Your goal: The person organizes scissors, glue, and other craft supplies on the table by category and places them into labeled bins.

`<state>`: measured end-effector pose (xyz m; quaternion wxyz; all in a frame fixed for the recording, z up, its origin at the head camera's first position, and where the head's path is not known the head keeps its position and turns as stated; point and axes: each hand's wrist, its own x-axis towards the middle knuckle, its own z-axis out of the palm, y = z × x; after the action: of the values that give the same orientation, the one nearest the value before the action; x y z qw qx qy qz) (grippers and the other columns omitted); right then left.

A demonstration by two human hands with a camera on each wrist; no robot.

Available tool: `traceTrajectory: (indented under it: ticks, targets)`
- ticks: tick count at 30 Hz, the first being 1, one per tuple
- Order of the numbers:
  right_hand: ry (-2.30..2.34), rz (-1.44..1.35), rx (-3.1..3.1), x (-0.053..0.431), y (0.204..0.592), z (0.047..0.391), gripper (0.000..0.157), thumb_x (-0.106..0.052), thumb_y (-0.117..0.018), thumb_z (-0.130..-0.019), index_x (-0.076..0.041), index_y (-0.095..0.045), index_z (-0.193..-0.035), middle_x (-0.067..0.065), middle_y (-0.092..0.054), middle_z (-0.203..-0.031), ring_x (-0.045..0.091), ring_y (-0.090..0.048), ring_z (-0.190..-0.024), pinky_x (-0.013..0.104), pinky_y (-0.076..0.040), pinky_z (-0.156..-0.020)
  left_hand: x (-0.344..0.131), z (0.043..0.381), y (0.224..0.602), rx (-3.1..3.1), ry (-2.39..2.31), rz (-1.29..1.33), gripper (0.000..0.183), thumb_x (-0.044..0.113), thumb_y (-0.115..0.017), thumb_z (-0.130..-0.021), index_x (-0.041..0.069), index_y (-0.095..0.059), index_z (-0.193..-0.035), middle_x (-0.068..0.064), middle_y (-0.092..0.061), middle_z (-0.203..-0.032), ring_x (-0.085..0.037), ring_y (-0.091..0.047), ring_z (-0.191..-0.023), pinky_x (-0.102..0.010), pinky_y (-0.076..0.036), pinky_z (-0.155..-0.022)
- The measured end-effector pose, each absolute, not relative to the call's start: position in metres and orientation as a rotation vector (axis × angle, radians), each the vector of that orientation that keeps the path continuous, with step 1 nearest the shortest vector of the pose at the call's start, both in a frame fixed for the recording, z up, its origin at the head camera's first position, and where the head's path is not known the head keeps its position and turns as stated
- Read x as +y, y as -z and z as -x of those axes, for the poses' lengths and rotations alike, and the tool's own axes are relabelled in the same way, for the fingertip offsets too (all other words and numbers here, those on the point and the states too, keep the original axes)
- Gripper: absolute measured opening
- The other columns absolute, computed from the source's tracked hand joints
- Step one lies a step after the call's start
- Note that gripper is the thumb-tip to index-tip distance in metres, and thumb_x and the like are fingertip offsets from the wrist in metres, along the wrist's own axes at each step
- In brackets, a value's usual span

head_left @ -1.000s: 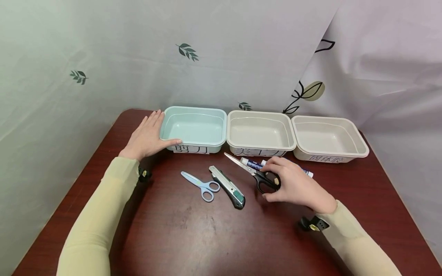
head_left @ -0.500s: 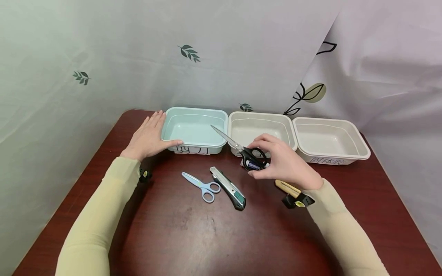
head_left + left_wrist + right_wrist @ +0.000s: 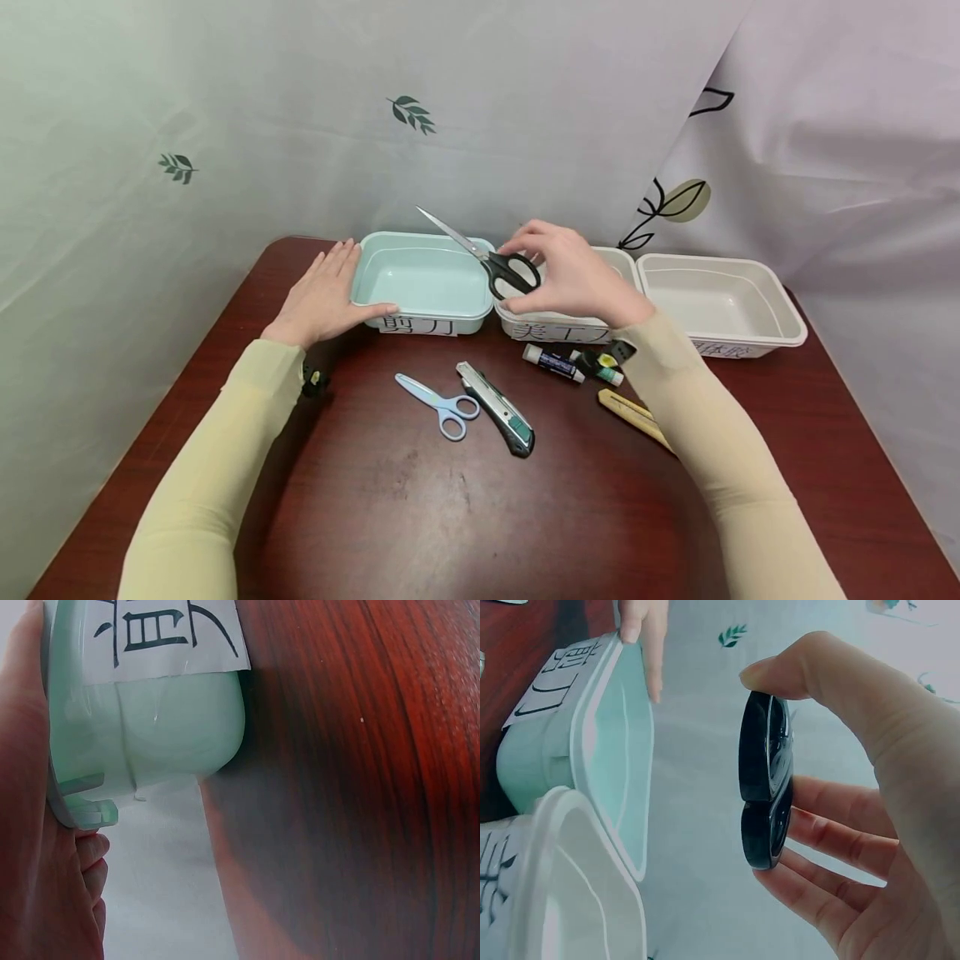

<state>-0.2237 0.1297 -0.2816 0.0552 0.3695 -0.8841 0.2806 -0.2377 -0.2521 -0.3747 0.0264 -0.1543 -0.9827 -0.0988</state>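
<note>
My right hand pinches black-handled scissors by the handle loops, thumb on one side and fingers on the other. The blades point up and left over the mint-green box. In the right wrist view the black handles sit edge-on between thumb and fingers. My left hand rests on the left end of the green box, fingers straight and thumb stretched along the front rim. Its label fills the upper part of the left wrist view.
Two off-white boxes stand in a row right of the green one. On the dark red table lie blue scissors, a silver-green utility knife, glue sticks and a yellow cutter, partly under the right arm.
My right hand has lifted the black-handled scissors from beside the glue sticks, moving up and left toward the green box. My left hand has stayed at the box.
</note>
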Motion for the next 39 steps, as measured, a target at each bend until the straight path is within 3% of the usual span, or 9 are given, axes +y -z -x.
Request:
traceTrajectory:
  ticks: [8,15,25,32,39]
  targets:
    - [-0.796,-1.154,-2.824,0.091,0.284,0.254,0.060,-0.032,-0.087,-0.077,-0.007,-0.069,-0.128,0.004,-0.061,-0.123,0.022,-0.058,-0.094,0.034,-0.049,-0.083,-0.253,0.239,0.376,-3.029,0.302,0.478,0.122,0.081,-0.055,-0.085,-0.004,-0.013,-0.161,-0.024,-0.014,-0.166,-0.035,-0.008,-0.154,-0.049,-0.006,-0.124]
    - [-0.695,-1.157,-2.920,0.065,0.306,0.277,0.059,-0.031,-0.084,-0.079,-0.005,-0.069,-0.130,0.008,-0.060,-0.130,0.027,-0.056,-0.117,0.038,-0.046,-0.096,-0.253,0.239,0.376,-3.040,0.294,0.473,0.123,0.082,-0.054,-0.084,-0.003,-0.012,-0.161,-0.023,-0.013,-0.166,-0.034,-0.007,-0.154,-0.049,-0.005,-0.124]
    - [-0.664,-1.125,-3.043,0.045,0.334,0.292,0.060,-0.028,-0.084,-0.080,-0.003,-0.067,-0.131,0.012,-0.057,-0.139,0.031,-0.049,-0.132,0.037,-0.040,-0.109,-0.252,0.237,0.375,-3.044,0.299,0.469,0.122,0.082,-0.054,-0.084,-0.003,-0.012,-0.161,-0.023,-0.012,-0.167,-0.033,-0.006,-0.154,-0.048,-0.004,-0.124]
    - [-0.568,-1.172,-3.048,0.037,0.343,0.292,0.058,-0.027,-0.084,-0.082,0.000,-0.067,-0.131,0.013,-0.061,-0.134,0.029,-0.053,-0.126,0.035,-0.042,-0.107,-0.253,0.237,0.374,-3.049,0.312,0.470,0.122,0.082,-0.054,-0.085,-0.003,-0.011,-0.162,-0.022,-0.011,-0.167,-0.033,-0.006,-0.154,-0.044,0.001,-0.124]
    - [-0.495,-1.190,-3.025,0.035,0.348,0.293,0.057,-0.025,-0.084,-0.082,0.001,-0.067,-0.130,0.014,-0.063,-0.130,0.029,-0.055,-0.124,0.035,-0.043,-0.107,-0.252,0.237,0.374,-3.042,0.313,0.471,0.123,0.082,-0.055,-0.084,-0.003,-0.013,-0.161,-0.023,-0.012,-0.167,-0.033,-0.007,-0.154,-0.045,-0.002,-0.124]
